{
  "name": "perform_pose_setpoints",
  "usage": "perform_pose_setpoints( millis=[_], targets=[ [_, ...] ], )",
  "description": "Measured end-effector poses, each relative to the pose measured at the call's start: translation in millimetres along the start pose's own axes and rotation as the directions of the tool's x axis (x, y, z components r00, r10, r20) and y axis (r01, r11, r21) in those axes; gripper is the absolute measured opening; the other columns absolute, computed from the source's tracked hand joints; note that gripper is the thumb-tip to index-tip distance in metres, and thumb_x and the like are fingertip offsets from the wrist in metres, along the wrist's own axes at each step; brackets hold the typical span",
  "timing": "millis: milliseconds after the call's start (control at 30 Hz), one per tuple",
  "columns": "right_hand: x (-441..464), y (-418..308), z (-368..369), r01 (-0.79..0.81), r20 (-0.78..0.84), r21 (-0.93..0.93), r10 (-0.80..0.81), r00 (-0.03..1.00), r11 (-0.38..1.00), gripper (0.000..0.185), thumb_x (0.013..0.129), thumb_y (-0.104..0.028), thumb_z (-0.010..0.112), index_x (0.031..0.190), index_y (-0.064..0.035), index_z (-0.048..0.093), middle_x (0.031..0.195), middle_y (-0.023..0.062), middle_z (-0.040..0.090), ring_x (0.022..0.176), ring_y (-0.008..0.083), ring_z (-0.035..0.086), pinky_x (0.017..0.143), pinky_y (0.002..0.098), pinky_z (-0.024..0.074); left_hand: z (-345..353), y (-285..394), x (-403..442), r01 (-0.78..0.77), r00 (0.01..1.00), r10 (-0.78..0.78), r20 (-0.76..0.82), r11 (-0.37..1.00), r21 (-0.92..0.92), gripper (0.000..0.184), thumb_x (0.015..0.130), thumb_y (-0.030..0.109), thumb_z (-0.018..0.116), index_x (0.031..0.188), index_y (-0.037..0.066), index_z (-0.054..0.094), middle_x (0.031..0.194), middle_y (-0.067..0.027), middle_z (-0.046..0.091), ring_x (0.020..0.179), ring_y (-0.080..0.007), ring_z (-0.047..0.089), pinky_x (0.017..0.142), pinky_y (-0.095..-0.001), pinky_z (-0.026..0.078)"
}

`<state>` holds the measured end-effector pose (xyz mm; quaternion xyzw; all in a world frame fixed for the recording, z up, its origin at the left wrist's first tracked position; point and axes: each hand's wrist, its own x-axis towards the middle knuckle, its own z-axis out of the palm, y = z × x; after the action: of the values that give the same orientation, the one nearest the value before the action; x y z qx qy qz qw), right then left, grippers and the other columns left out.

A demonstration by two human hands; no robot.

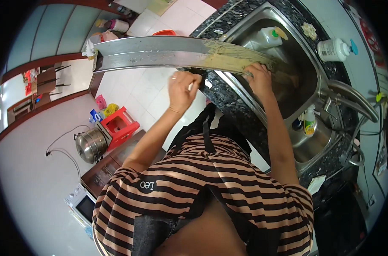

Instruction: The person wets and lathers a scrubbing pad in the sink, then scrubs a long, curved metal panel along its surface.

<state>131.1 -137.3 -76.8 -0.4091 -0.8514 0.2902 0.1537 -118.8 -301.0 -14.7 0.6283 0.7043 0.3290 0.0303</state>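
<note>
A long metal panel [159, 54] lies across the view, its right end reaching down into the large sink basin [307, 91]. Yellowish, greasy residue covers its right part, while the left part is bare, wet metal. My left hand [184, 90] is just below the panel's near edge, its fingers curled closed, with nothing visible in them. My right hand [259, 79] is against the dirty part at the near edge. Its fingers are bent and pressed together around something small and greyish that I cannot make out.
A bottle with a green collar [270, 37] lies in the basin. A faucet [356, 96], a white pump bottle [334, 50] and a crumpled pale scrubber [308, 31] are beside the sink. A spray bottle [309, 121] stands at the smaller basin. To the left are a red stool [121, 127] and steel pot [91, 145].
</note>
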Motion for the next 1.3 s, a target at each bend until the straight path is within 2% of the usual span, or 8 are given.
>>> perform_pose_setpoints(
  millis=[67, 133, 300, 433, 633, 800, 1000, 1300],
  targets=[
    [1.6, 1.2, 3.0, 0.015, -0.029, 0.019, -0.014, 0.999, 1.0, 0.026, 0.071, -0.006, 0.077, 0.095, -0.0143, 0.07, 0.102, 0.0022, 0.063, 0.105, 0.0277, 0.056, 0.088, 0.0411, 0.0421, 15.8, 3.7, -11.7, 0.449, 0.893, -0.421, 0.158, 0.829, -0.333, 0.019, 0.083, 0.016, 0.076, 0.098, 0.008, 0.066, 0.082, -0.0046, 0.064, 0.07, -0.0219, 0.062, 0.064, -0.0338, 0.049],
    [0.0, -1.0, 5.9, 0.025, -0.061, 0.007, -0.025, 0.998, 1.0, 0.025, 0.071, -0.007, 0.076, 0.094, -0.0147, 0.069, 0.101, 0.0016, 0.063, 0.105, 0.0271, 0.056, 0.089, 0.0411, 0.0416, 36.5, 13.8, -12.1, 0.808, 0.5, -0.714, 0.491, 0.179, -0.562, 0.028, 0.088, 0.025, 0.075, 0.104, 0.005, 0.062, 0.082, -0.0052, 0.064, 0.064, -0.0181, 0.063, 0.057, -0.0287, 0.051],
    [0.6, -8.8, 2.3, -0.005, -0.034, 0.037, 0.006, 0.999, 0.999, 0.027, 0.072, -0.001, 0.07, 0.095, -0.0156, 0.069, 0.105, 0.0013, 0.063, 0.108, 0.026, 0.055, 0.092, 0.0409, 0.0399, 67.4, 11.3, 22.7, 0.661, 0.407, -0.678, 0.612, -0.243, -0.71, 0.03, 0.097, 0.027, 0.063, 0.108, 0.0, 0.056, 0.091, -0.0141, 0.068, 0.072, -0.0233, 0.07, 0.058, -0.0303, 0.057],
    [-11.0, -1.4, 0.7, -0.003, -0.004, 0.077, 0.003, 1.0, 0.997, 0.031, 0.078, -0.004, 0.064, 0.107, -0.0156, 0.07, 0.113, 0.0032, 0.063, 0.115, 0.0262, 0.053, 0.098, 0.0416, 0.0399, 85.8, 17.0, 43.6, 0.647, 0.357, -0.774, 0.523, -0.198, -0.736, 0.026, 0.096, 0.007, 0.051, 0.121, -0.002, 0.055, 0.113, -0.0163, 0.063, 0.103, -0.032, 0.064, 0.082, -0.0456, 0.057],
    [-44.6, 140.1, 12.1, -0.206, 0.054, 0.076, 0.202, 0.978, 0.976, 0.03, 0.086, -0.01, 0.054, 0.113, -0.0058, 0.066, 0.115, 0.0178, 0.062, 0.108, 0.0376, 0.058, 0.096, 0.0434, 0.0465, 63.7, 23.1, 48.2, 0.527, 0.36, -0.872, 0.331, -0.102, -0.844, 0.033, 0.089, -0.002, 0.049, 0.122, -0.001, 0.053, 0.116, -0.0178, 0.061, 0.107, -0.0334, 0.062, 0.092, -0.0536, 0.052],
    [-34.5, 216.6, 17.7, -0.671, -0.032, -0.1, 0.671, 0.74, 0.735, 0.029, 0.085, -0.012, 0.055, 0.108, 0.0006, 0.068, 0.116, 0.0242, 0.064, 0.105, 0.0419, 0.061, 0.095, 0.0452, 0.0478, 65.6, 19.2, 39.7, 0.435, 0.479, -0.851, 0.216, 0.016, -0.9, 0.039, 0.088, -0.006, 0.051, 0.127, 0.002, 0.049, 0.12, -0.0167, 0.059, 0.106, -0.0327, 0.062, 0.09, -0.0513, 0.054],
    [-7.2, 170.1, 64.1, -0.481, 0.014, -0.245, 0.499, 0.867, 0.842, 0.025, 0.082, -0.009, 0.058, 0.101, -0.0004, 0.071, 0.111, 0.023, 0.065, 0.103, 0.0394, 0.063, 0.093, 0.0443, 0.05, 61.6, 44.7, 31.9, 0.347, 0.507, -0.846, 0.166, 0.024, -0.938, 0.044, 0.089, -0.008, 0.053, 0.13, 0.005, 0.046, 0.126, -0.0146, 0.056, 0.111, -0.03, 0.06, 0.09, -0.0488, 0.054],
    [0.5, -27.6, 14.9, 0.149, -0.356, 0.454, 0.025, 0.934, 0.879, 0.036, 0.073, 0.01, 0.056, 0.103, -0.0032, 0.071, 0.104, 0.0148, 0.063, 0.1, 0.0341, 0.061, 0.089, 0.0385, 0.0503, 49.3, 85.5, 47.4, 0.382, 0.594, -0.8, 0.082, 0.191, -0.904, 0.04, 0.09, -0.009, 0.049, 0.128, 0.004, 0.047, 0.127, -0.0133, 0.056, 0.112, -0.0268, 0.059, 0.091, -0.0438, 0.054]
  ],
)
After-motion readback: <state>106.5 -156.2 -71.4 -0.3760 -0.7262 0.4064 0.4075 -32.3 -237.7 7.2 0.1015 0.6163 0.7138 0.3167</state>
